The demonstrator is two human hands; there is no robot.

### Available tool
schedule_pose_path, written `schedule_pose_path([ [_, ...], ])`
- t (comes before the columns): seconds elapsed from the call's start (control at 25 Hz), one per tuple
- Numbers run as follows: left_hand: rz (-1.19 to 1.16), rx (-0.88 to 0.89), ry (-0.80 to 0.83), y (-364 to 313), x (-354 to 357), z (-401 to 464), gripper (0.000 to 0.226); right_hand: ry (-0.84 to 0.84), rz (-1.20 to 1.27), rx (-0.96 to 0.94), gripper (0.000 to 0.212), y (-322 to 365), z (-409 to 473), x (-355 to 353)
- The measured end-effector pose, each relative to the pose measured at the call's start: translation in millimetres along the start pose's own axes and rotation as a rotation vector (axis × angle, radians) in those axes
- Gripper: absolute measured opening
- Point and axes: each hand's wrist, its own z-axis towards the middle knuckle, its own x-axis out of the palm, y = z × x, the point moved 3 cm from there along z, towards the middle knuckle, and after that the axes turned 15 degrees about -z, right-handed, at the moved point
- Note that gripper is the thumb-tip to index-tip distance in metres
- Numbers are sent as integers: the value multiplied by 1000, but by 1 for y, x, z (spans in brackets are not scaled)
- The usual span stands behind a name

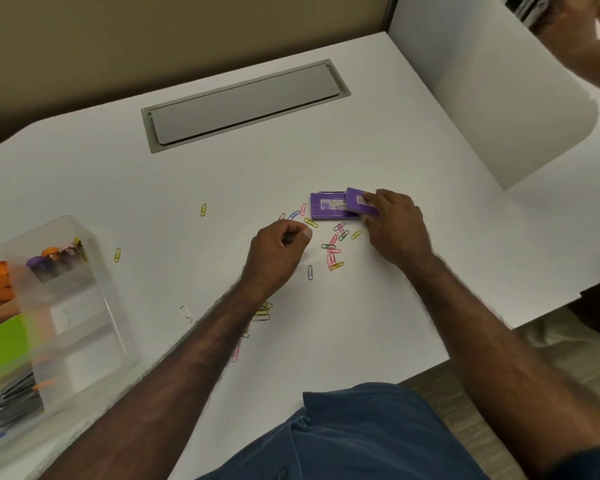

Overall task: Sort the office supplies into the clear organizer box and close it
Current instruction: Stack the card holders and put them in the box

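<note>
The person's left hand [279, 252] is over the white desk [222, 174] with its fingers curled in and the thumb pressed against the index finger; if a clip is pinched between them cannot be told. Just beyond these fingertips lie some coloured paper clips [333, 249], and more of them are scattered to the right of the thumb, between the two hands. A few clips lie also under the left forearm, and single ones are well apart to the left.

The right hand [394, 230] has its fingers closed on a small purple box [359, 202], which is tilted and rests partly on a flat purple box [328, 206] just to the left of the fingertips. Both boxes carry a white label.

The clear organizer box [84, 292] stands far to the left of the left hand, at the edge of the desk, open. Its compartments hold orange pieces, purple and orange small items, a green block and dark pens; this part is blurred.
</note>
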Motion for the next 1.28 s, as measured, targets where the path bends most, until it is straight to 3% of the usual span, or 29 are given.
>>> schedule_pose_path([
  [0.12, 4, 0, 17, -1, 8, 1, 24, -81, 68, 55, 31, 0, -8, -3],
  [0.36, -120, -48, 47, -5, 21, 2, 30, -12, 382, 172, 32, 24, -33, -24],
  [0.52, -418, -226, 92, -1, 19, -2, 35, 182, 862, 219, 27, 59, -50, -37],
  [0.6, -492, -292, 82, 4, 14, -5, 37, 263, 951, 185, 26, 73, -52, -38],
  [0.72, -578, -374, 14, 14, 4, -9, 35, 280, 818, 170, 27, 79, -42, -35],
  [0.84, -591, -416, -57, 22, -8, -12, 32, 117, 563, 157, 27, 67, -22, -29],
  [0.92, -583, -427, -85, 27, -17, -13, 31, 48, 414, 93, 39, 60, -6, -22],
  [1.08, -570, -435, -109, 32, -27, -18, 32, 194, 163, -64, 68, 50, 24, 1],
  [1.28, -561, -422, -120, 30, -36, -24, 32, 185, 58, -136, 63, 49, 36, 10],
])
